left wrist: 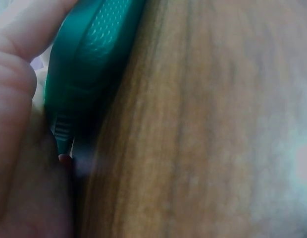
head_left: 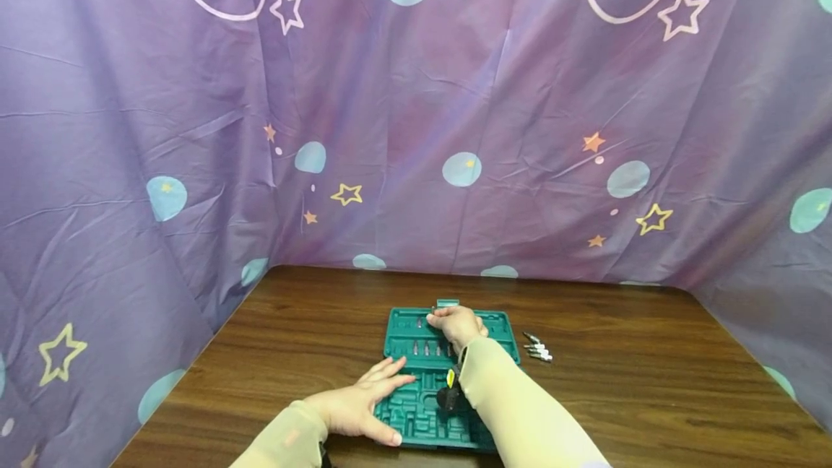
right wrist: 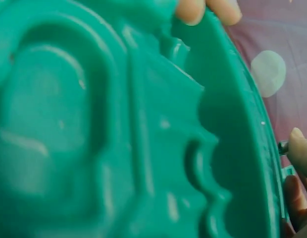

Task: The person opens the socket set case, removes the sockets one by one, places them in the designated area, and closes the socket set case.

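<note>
A green plastic bit case (head_left: 429,363) lies unfolded on the table, its moulded recesses facing up. Several small screwdriver bits (head_left: 416,347) stand in a row in its far half. My left hand (head_left: 354,403) rests on the case's left edge, fingers spread, thumb at the near corner. Over the far half, my right hand (head_left: 457,325) pinches a small metal bit (right wrist: 283,147) between thumb and finger; the fingers cover most of it. Close up, the right wrist view shows the green case wall and two fingertips (right wrist: 190,11) on its rim.
Several loose silver bits (head_left: 538,349) lie on the wooden table (head_left: 617,374) right of the case. A green latch (head_left: 447,303) sticks out from the case's far edge. Behind the table hangs a purple curtain (head_left: 403,128) with stars and moons.
</note>
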`<state>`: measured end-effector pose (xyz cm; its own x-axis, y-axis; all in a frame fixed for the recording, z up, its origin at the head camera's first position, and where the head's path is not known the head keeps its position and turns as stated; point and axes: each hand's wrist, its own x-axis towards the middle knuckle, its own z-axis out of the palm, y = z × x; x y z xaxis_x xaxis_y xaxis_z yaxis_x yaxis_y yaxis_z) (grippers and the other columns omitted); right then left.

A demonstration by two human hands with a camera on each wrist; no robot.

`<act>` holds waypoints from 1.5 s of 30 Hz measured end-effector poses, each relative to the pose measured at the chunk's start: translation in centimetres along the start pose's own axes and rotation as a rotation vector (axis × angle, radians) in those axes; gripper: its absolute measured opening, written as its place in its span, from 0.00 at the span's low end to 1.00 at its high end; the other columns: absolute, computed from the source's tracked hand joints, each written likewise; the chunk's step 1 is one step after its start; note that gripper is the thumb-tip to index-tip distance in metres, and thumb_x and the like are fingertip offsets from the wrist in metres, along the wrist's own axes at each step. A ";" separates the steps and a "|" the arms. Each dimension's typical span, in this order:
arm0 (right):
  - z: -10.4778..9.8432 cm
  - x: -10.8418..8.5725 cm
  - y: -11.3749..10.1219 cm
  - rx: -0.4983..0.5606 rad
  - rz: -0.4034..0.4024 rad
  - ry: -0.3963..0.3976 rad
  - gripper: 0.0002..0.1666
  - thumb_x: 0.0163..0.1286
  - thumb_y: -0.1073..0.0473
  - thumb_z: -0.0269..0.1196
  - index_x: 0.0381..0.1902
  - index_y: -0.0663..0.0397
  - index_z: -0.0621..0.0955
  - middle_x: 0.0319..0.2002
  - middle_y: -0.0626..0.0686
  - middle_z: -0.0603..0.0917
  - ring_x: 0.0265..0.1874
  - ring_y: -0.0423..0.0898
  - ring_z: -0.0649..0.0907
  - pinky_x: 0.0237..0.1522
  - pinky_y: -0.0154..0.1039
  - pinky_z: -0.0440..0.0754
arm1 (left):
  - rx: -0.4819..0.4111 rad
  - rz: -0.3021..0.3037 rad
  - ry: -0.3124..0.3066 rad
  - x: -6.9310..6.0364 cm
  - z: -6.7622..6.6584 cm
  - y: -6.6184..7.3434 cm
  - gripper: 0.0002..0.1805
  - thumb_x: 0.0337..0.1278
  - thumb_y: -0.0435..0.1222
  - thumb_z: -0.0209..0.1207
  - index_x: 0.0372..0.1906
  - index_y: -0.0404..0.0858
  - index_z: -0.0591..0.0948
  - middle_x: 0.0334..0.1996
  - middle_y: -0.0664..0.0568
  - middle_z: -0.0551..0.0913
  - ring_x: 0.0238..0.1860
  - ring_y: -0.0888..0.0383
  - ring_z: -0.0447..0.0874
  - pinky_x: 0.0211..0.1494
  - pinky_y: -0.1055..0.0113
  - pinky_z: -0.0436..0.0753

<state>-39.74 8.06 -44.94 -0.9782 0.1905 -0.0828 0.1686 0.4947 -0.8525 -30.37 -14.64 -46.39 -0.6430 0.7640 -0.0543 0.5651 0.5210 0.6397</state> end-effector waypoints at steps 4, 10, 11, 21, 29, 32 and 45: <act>-1.1 0.2 -0.1 0.037 -0.064 -0.053 0.12 0.60 0.53 0.70 0.38 0.53 0.86 0.48 0.58 0.81 0.55 0.62 0.70 0.57 0.59 0.63 | -0.012 -0.007 -0.015 0.0 0.0 -0.1 0.47 0.50 0.56 0.65 0.74 0.52 0.58 0.77 0.51 0.43 0.76 0.46 0.33 0.69 0.36 0.47; -3.8 0.4 0.5 0.107 -0.245 -0.123 0.09 0.61 0.63 0.67 0.34 0.65 0.82 0.37 0.55 0.83 0.37 0.49 0.78 0.42 0.42 0.75 | -0.023 -0.012 -0.026 0.0 -0.1 0.0 0.47 0.50 0.56 0.65 0.75 0.53 0.57 0.77 0.52 0.42 0.76 0.47 0.32 0.68 0.34 0.48; -4.4 0.4 0.7 0.100 -0.257 -0.121 0.08 0.61 0.63 0.67 0.33 0.65 0.82 0.36 0.55 0.83 0.36 0.48 0.78 0.40 0.41 0.74 | -0.023 -0.012 -0.026 0.0 -0.1 0.0 0.47 0.50 0.56 0.65 0.75 0.53 0.57 0.77 0.52 0.42 0.76 0.46 0.32 0.68 0.34 0.48; -10.8 0.5 4.5 0.030 -0.332 -0.133 0.10 0.62 0.65 0.66 0.39 0.68 0.81 0.34 0.53 0.83 0.34 0.44 0.77 0.40 0.39 0.73 | -0.029 -0.002 -0.024 0.1 0.0 0.1 0.47 0.51 0.56 0.65 0.75 0.51 0.57 0.77 0.52 0.41 0.76 0.46 0.31 0.68 0.35 0.47; -14.6 -0.3 6.9 -0.045 -0.359 -0.121 0.08 0.62 0.66 0.65 0.36 0.66 0.80 0.29 0.51 0.81 0.29 0.42 0.77 0.32 0.36 0.75 | -0.027 -0.012 -0.021 0.0 0.0 -0.1 0.47 0.50 0.57 0.65 0.75 0.52 0.57 0.77 0.53 0.41 0.76 0.47 0.31 0.68 0.35 0.46; -15.5 -0.7 7.7 -0.078 -0.362 -0.122 0.07 0.62 0.66 0.66 0.35 0.66 0.80 0.27 0.51 0.80 0.28 0.43 0.76 0.30 0.36 0.74 | -0.026 -0.009 -0.019 -0.1 -0.1 0.0 0.48 0.50 0.57 0.65 0.75 0.51 0.57 0.77 0.52 0.41 0.76 0.46 0.31 0.68 0.34 0.46; -17.7 -2.1 11.0 -0.134 -0.327 -0.191 0.08 0.57 0.67 0.69 0.32 0.66 0.80 0.24 0.50 0.78 0.25 0.44 0.76 0.27 0.36 0.74 | -0.048 -0.014 -0.026 -0.1 -0.2 0.2 0.48 0.50 0.57 0.65 0.75 0.51 0.57 0.77 0.53 0.41 0.76 0.46 0.31 0.68 0.35 0.45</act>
<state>-33.66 28.06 -45.04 -0.9857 -0.1500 0.0769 -0.1537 0.6120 -0.7757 -30.33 -14.66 -46.16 -0.6365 0.7668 -0.0830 0.5302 0.5132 0.6749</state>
